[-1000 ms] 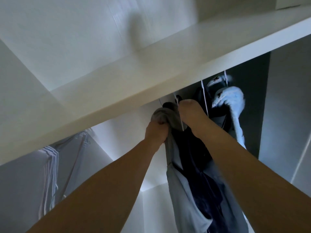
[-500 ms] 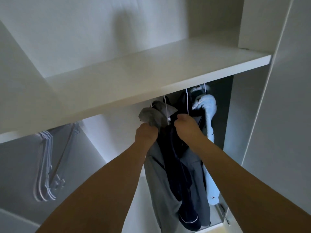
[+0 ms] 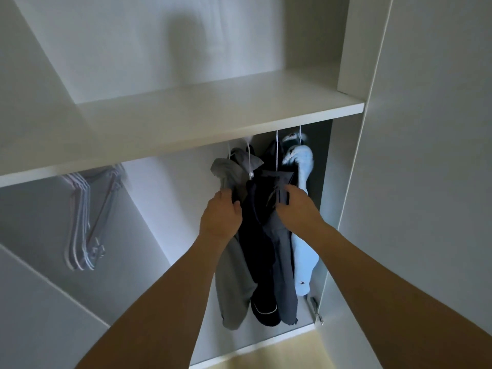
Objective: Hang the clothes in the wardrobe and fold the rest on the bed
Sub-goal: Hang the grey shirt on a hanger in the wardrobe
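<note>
White wardrobe interior (image 3: 149, 230), dim, with one broad shelf (image 3: 202, 121) across the upper part; the hanging bay lies beneath it, the rail itself hidden behind the shelf edge.

Item 1: spare hangers (image 3: 85, 222), a pale bunch, far left of the bay, well apart from the clothes, unused.

Item 2: hung garments, grouped at the right end. Grey shirt (image 3: 234, 272) leftmost; dark navy garment (image 3: 262, 251) next; slate-grey piece (image 3: 286, 272) beside it; light blue garment (image 3: 303, 257) rightmost, against the side panel. White hanger hooks rise from them to behind the shelf.

Item 3: left hand (image 3: 221, 217), fingers curled onto the grey shirt just below its collar, apparently steadying it or drawing it aside.

Item 4: right hand (image 3: 298, 206), fingers curled and pinching the dark navy garment near its shoulder; exact finger placement hidden by fabric. Probable purpose: seating the garment squarely on its hanger so it hangs straight and clear of its neighbours.

Bed and any clothes awaiting folding: not in view.
</note>
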Demonstrator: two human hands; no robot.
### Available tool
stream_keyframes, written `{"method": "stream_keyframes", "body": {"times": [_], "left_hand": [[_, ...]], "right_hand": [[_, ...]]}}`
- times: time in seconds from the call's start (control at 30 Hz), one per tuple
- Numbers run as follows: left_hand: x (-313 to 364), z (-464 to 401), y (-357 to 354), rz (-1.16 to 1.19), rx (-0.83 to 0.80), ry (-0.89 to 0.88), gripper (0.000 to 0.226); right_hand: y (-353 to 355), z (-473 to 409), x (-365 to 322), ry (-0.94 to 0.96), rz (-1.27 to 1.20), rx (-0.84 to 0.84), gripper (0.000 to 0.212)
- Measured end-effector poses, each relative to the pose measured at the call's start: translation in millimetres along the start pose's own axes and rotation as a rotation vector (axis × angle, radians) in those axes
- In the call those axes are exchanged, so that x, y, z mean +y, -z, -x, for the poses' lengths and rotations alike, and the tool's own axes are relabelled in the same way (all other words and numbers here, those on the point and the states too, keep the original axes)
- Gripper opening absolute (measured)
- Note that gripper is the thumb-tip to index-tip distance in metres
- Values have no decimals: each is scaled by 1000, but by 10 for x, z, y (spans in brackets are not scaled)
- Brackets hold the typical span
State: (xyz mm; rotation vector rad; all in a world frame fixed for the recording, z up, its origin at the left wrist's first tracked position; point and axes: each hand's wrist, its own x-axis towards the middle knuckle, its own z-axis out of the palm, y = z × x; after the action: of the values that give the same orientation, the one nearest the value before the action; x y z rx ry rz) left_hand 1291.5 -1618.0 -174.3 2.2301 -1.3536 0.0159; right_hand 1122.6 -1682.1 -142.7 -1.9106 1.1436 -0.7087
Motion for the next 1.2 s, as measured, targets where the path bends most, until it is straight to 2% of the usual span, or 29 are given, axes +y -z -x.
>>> {"method": "stream_keyframes", "body": {"times": [0.1, 0.2, 0.33, 0.43, 0.57, 0.73, 0.8, 0.87, 0.97, 1.13, 1.2], "left_hand": [[43, 331, -16, -72, 27, -123, 42], [122, 611, -67, -112, 49, -212, 42], [217, 906, -227, -88, -17, -345, 39], [276, 992, -430, -45, -37, -499, 36], [375, 1140, -725, -25, -163, -657, 37], [497, 1476, -1001, 29, -264, -811, 24], [598, 1697, -1058, 33, -322, -863, 29], [738, 1967, -1078, 25, -408, -903, 35], [948, 2436, -1095, 38, -451, -961, 37], [1453, 3392, -1130, 105, -485, -1149, 25], [1683, 3878, -1110, 129, -528, -1164, 24]], "right_hand": [[111, 292, 50, 2, 83, -26, 35], [181, 616, 178, 6, 192, -43, 50], [200, 950, 422, -114, 261, -21, 59], [177, 1168, 588, -195, 323, 32, 59], [105, 1532, 802, -341, 362, 88, 61], [84, 2079, 1074, -469, 378, 158, 60], [113, 2392, 1170, -514, 385, 178, 59], [178, 2766, 1243, -571, 379, 206, 59], [318, 3375, 1355, -650, 374, 264, 59], [627, 4513, 1551, -738, 367, 341, 57], [790, 5057, 1622, -768, 371, 367, 57]]}}
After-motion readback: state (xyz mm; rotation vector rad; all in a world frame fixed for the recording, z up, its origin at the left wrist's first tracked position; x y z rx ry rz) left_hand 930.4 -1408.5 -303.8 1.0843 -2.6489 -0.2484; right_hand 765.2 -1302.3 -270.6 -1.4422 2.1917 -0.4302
